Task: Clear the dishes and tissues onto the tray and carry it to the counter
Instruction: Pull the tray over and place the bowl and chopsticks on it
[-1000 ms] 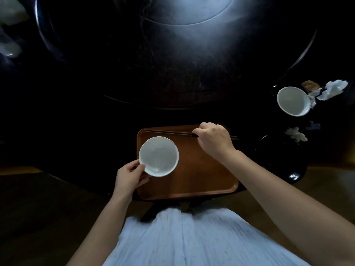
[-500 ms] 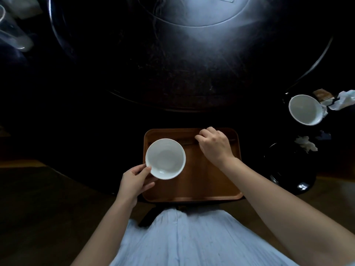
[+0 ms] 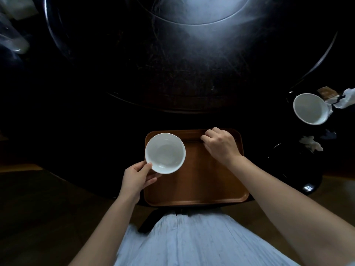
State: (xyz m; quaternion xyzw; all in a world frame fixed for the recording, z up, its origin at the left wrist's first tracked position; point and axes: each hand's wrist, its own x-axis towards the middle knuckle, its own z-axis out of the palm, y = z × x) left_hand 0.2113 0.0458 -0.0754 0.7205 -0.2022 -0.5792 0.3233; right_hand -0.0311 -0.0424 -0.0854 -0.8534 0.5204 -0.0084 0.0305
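Note:
A brown wooden tray [image 3: 199, 187] lies at the near edge of the dark round table [image 3: 172, 73]. My left hand [image 3: 137, 178] pinches the near rim of a white bowl [image 3: 165, 153], which is at the tray's far left corner. My right hand [image 3: 221, 145] rests at the tray's far edge, fingers curled on the right end of dark chopsticks [image 3: 192, 140] that lie along that edge. A white cup [image 3: 310, 108] stands on the table at the right. Crumpled tissues [image 3: 311, 144] lie just in front of it, and more tissue [image 3: 345, 97] beside it.
A black plate [image 3: 294, 167] sits right of the tray, near the table edge. A brown wrapper [image 3: 326, 93] lies behind the cup. A clear glass [image 3: 11, 41] stands at the far left. My pale skirt [image 3: 192, 242] is below the tray.
The chopsticks have come down from a slant across the tray to lie along its far edge under my right hand. The bowl stays in my left hand at the tray's left.

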